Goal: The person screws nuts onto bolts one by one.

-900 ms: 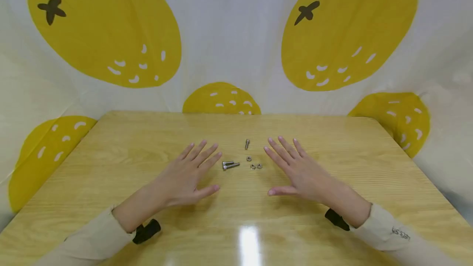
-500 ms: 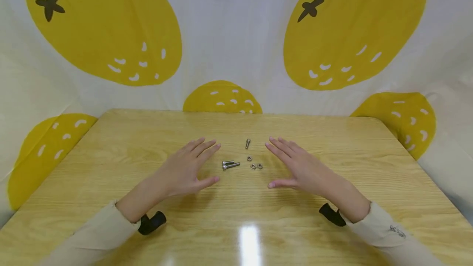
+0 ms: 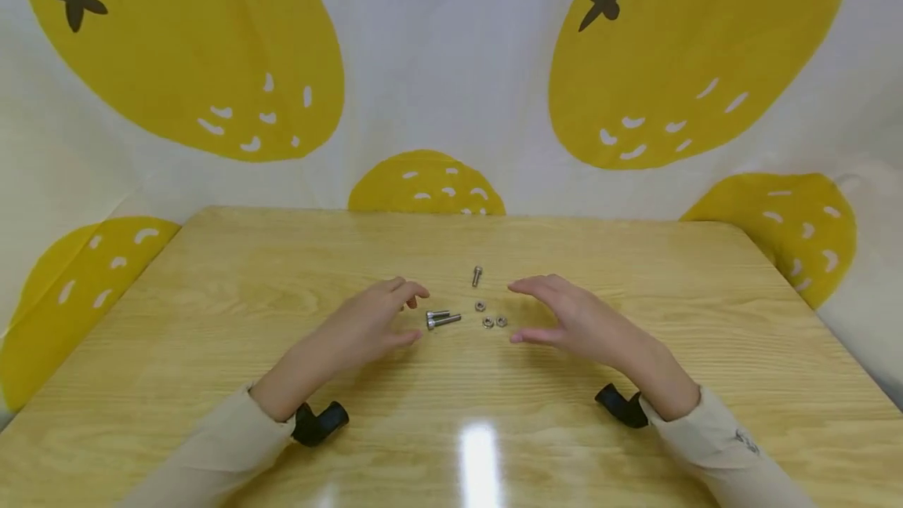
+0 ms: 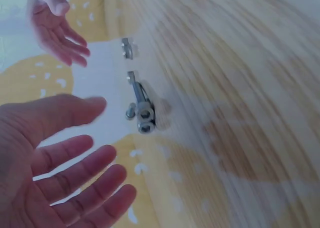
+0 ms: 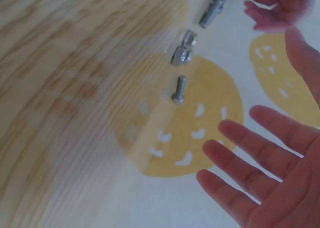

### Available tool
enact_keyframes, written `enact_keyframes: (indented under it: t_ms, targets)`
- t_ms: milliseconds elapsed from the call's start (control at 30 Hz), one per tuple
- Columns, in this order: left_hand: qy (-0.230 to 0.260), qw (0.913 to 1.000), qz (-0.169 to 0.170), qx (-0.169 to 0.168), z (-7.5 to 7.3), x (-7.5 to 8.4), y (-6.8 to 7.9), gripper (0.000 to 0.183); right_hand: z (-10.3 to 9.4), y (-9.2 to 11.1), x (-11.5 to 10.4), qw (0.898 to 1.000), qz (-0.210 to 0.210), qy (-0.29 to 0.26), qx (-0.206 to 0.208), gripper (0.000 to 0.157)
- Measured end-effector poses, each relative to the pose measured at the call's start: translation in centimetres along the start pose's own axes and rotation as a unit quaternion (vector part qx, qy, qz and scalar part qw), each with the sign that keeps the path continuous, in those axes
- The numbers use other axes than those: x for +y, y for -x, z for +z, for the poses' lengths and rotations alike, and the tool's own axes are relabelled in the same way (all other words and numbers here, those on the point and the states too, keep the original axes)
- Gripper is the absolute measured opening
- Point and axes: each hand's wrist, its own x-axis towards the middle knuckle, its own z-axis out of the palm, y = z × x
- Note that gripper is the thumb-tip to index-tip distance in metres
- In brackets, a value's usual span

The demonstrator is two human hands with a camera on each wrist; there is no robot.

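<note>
Two socket-head bolts [image 3: 445,321] lie side by side on the wooden table, their heads towards my left hand [image 3: 356,326]. That hand hovers just left of them, fingers loosely bent and thumb apart, holding nothing. A third bolt [image 3: 476,277] lies farther back. Between the bolts and my right hand [image 3: 589,328] are three hex nuts: one nut [image 3: 480,306] behind, and a close pair of nuts [image 3: 502,321] in front. The right hand hovers to their right with nothing in its grasp. In the left wrist view the paired bolt heads [image 4: 145,113] show their hex sockets.
The wooden table [image 3: 212,281] reaches back to a white cloth [image 3: 437,61] printed with yellow fruit. A black wrist camera [image 3: 320,423] sits under the left cuff, and another black camera [image 3: 622,406] under the right. Light glares on the table front [image 3: 480,461].
Both hands have gone from flat, spread fingers to more bent ones, turning palms inward. The left forearm has shifted to the right. The bolts and nuts lie as before; the view has shifted slightly.
</note>
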Motion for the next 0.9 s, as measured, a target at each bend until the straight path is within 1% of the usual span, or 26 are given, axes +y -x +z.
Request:
enact_keyframes:
  t_ms: [100, 167, 267, 400, 667, 900]
  targets:
    - [0.026, 0.9991, -0.028, -0.016, -0.1, 0.6, -0.7, 0.03, -0.3, -0.3, -0.2, 1.0, 0.011, -0.009, -0.015, 0.064]
    - [0.028, 0.9986, -0.038, -0.023, 0.1, 0.9, -1.1, 0.022, -0.3, -0.5, -0.3, 1.0, 0.012, -0.013, -0.022, 0.062]
    - [0.019, 0.9986, -0.044, -0.024, 0.5, 1.1, -1.5, 0.014, -0.3, -0.6, -0.4, 1.0, 0.01, -0.011, -0.018, 0.059]
    - [0.009, 0.9983, -0.054, -0.02, 1.1, 1.3, -2.0, 0.013, -0.4, -0.8, -0.5, 1.0, 0.007, -0.007, -0.008, 0.054]
    - [0.009, 0.9963, -0.08, -0.031, 1.7, 1.2, -2.7, 0.014, -0.6, -1.0, -0.4, 0.999, 0.018, -0.021, -0.023, 0.052]
    - [0.007, 0.9965, -0.077, -0.032, 2.1, 1.3, -3.1, 0.014, -0.6, -0.8, -0.2, 0.999, 0.027, -0.024, -0.031, 0.051]
